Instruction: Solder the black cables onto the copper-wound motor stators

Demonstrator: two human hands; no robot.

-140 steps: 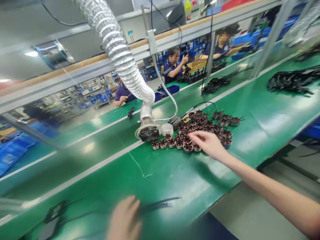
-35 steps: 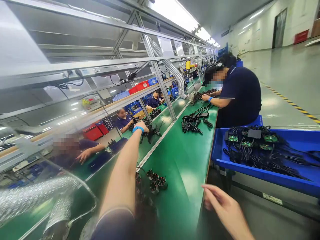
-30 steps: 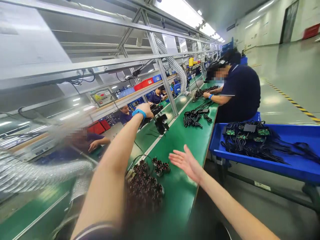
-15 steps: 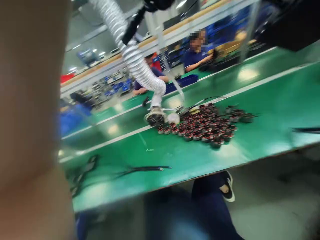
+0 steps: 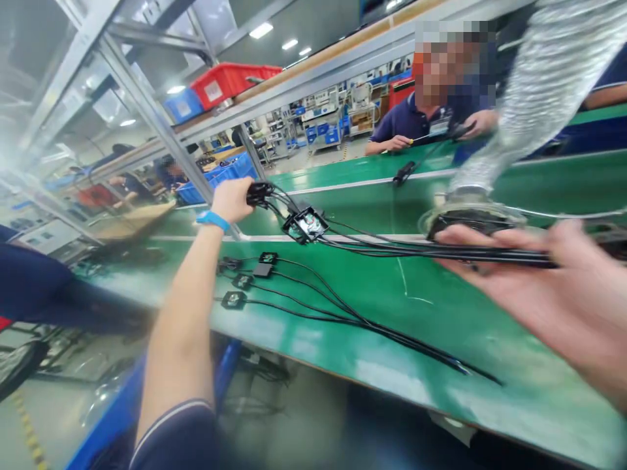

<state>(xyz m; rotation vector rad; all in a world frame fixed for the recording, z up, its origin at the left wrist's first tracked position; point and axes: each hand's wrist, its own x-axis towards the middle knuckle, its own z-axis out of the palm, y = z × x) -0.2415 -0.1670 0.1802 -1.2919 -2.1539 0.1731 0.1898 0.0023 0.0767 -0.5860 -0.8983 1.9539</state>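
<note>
A bundle of black cables (image 5: 401, 249) is stretched between my two hands above the bench. My left hand (image 5: 234, 199), with a blue band at its wrist, is closed around the bundle's left end. Just right of it, small open black housings (image 5: 311, 224) with circuit boards inside hang on the cables. The other end lies across my right hand (image 5: 553, 307), with the fingers beneath and the thumb against it. Below, more black cables (image 5: 337, 318) with small square housings (image 5: 234, 299) lie on the green bench (image 5: 304, 336).
A silver flexible duct (image 5: 533, 91) comes down at the right, its mouth close to my right hand. Across the bench a co-worker (image 5: 401, 124) handles a thin tool. A metal post (image 5: 151, 111), red bin (image 5: 230, 83) and blue bin (image 5: 183, 106) stand at the left.
The view has swung left, and the pile of small round parts is out of sight. Both hands now show, holding a cable bundle off the bench; earlier a blurred arm filled the left side.
</note>
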